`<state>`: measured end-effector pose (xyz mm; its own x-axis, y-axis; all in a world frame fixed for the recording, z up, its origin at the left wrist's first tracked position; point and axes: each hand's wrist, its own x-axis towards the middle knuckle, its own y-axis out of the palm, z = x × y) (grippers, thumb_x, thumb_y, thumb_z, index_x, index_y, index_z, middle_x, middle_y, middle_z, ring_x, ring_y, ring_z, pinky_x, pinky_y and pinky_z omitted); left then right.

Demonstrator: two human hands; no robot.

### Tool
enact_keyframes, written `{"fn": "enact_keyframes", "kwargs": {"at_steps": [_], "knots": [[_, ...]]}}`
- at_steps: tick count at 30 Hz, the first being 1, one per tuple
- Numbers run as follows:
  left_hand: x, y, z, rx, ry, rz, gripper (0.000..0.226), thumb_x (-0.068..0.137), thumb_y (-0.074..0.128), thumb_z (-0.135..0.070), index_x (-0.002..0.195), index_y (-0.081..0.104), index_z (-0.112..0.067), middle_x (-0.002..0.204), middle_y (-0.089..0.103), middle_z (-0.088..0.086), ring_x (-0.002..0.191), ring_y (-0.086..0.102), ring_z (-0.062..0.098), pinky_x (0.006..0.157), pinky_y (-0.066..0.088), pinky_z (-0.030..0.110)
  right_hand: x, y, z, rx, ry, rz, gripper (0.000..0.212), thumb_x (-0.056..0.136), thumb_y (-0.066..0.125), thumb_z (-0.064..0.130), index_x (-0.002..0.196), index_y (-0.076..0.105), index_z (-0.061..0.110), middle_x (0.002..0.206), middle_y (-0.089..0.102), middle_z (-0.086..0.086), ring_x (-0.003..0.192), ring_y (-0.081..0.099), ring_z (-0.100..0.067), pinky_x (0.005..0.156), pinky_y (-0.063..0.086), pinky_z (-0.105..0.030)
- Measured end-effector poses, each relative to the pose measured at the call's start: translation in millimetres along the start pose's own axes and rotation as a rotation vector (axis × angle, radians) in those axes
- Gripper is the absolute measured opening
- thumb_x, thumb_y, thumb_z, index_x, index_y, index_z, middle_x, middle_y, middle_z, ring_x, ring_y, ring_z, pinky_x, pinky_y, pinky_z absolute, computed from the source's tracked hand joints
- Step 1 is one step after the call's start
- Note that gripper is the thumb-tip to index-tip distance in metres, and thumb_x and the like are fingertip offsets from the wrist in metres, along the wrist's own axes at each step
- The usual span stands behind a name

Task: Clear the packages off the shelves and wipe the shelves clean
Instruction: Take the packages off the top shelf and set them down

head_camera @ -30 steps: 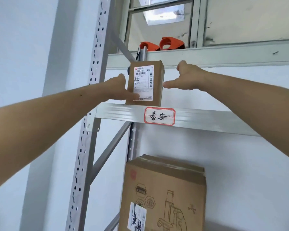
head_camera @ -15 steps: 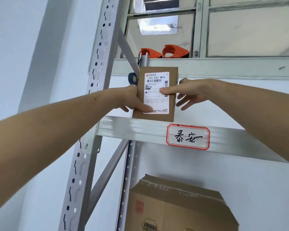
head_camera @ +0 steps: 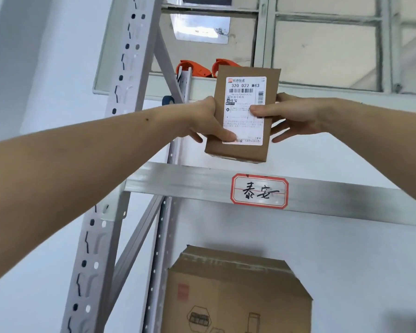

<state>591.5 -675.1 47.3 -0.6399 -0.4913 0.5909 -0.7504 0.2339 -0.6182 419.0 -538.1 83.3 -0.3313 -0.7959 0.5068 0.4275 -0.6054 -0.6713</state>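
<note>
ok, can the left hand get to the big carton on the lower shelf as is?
Probably not yet: the left hand and right hand both grip the small package. The path down to the big carton looks open.

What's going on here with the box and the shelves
A person is holding a small cardboard package in both hands, just above the front rail of a metal shelf. The left hand grips its left edge with the thumb across the shipping label; the right hand pinches the right edge. A larger cardboard box sits on the level below, and orange tape dispensers rest on the level above.
</note>
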Motion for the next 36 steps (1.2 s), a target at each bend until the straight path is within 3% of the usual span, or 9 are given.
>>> {"fn": "enact_keyframes", "kwargs": {"at_steps": [8, 13, 18, 26, 30, 33, 36], "knots": [[-1, 67, -95, -0.157, 0.277, 0.171, 0.074, 0.075, 0.085, -0.024, 0.131, 0.037, -0.025, 0.124, 0.059, -0.01, 0.109, 0.061, 0.015, 0.091, 0.054, 0.039, -109, -96, -19, -0.083, 0.13, -0.262, 0.123, 0.028, 0.092, 0.068, 0.136, 0.046, 0.03, 0.12, 0.07, -0.003, 0.105, 0.071, -0.026, 0.086, 0.058, -0.044], [-27, 121, -174, -0.242, 0.416, 0.267, 0.078, 0.071, 0.088, -0.029, 0.133, 0.04, -0.026, 0.122, 0.061, -0.013, 0.106, 0.064, 0.011, 0.086, 0.056, 0.038, -205, -158, -27, -0.176, 0.238, -0.406, 0.118, 0.032, 0.091, 0.069, 0.134, 0.049, 0.028, 0.122, 0.069, -0.004, 0.105, 0.071, -0.027, 0.088, 0.058, -0.045], [-76, 185, -267, -0.335, 0.536, 0.392, 0.079, 0.072, 0.087, -0.021, 0.135, 0.039, -0.026, 0.12, 0.063, -0.011, 0.104, 0.065, 0.013, 0.089, 0.056, 0.039, -324, -216, -35, -0.266, 0.386, -0.498, 0.096, 0.055, 0.088, 0.061, 0.136, 0.047, 0.031, 0.127, 0.066, -0.005, 0.107, 0.07, -0.025, 0.093, 0.056, -0.047], [-185, 339, -401, -0.537, 0.583, 0.6, 0.087, 0.07, 0.088, -0.017, 0.136, 0.032, -0.021, 0.124, 0.058, -0.005, 0.112, 0.058, 0.017, 0.088, 0.056, 0.04, -527, -290, -82, -0.36, 0.659, -0.578, 0.098, 0.064, 0.084, 0.055, 0.144, 0.031, 0.035, 0.124, 0.067, 0.0, 0.107, 0.069, -0.024, 0.091, 0.058, -0.043], [-239, 420, -451, -0.626, 0.577, 0.705, 0.089, 0.068, 0.089, -0.016, 0.135, 0.031, -0.016, 0.124, 0.057, -0.003, 0.114, 0.057, 0.018, 0.087, 0.056, 0.038, -616, -313, -120, -0.34, 0.763, -0.611, 0.103, 0.059, 0.087, 0.056, 0.142, 0.031, 0.038, 0.121, 0.069, 0.006, 0.106, 0.07, -0.021, 0.091, 0.057, -0.042], [-279, 482, -481, -0.658, 0.604, 0.75, 0.099, 0.063, 0.092, -0.019, 0.14, 0.03, -0.017, 0.131, 0.054, -0.006, 0.12, 0.051, 0.015, 0.101, 0.048, 0.035, -679, -324, -157, -0.298, 0.829, -0.639, 0.1, 0.058, 0.088, 0.054, 0.139, 0.031, 0.039, 0.12, 0.069, 0.006, 0.108, 0.069, -0.021, 0.093, 0.056, -0.044], [-315, 542, -505, -0.638, 0.612, 0.822, 0.104, 0.063, 0.092, -0.017, 0.144, 0.027, -0.019, 0.133, 0.052, -0.007, 0.12, 0.05, 0.015, 0.104, 0.046, 0.034, -737, -327, -201, -0.248, 0.893, -0.656, 0.102, 0.058, 0.088, 0.054, 0.14, 0.029, 0.039, 0.118, 0.07, 0.006, 0.107, 0.069, -0.018, 0.095, 0.055, -0.046]]}}
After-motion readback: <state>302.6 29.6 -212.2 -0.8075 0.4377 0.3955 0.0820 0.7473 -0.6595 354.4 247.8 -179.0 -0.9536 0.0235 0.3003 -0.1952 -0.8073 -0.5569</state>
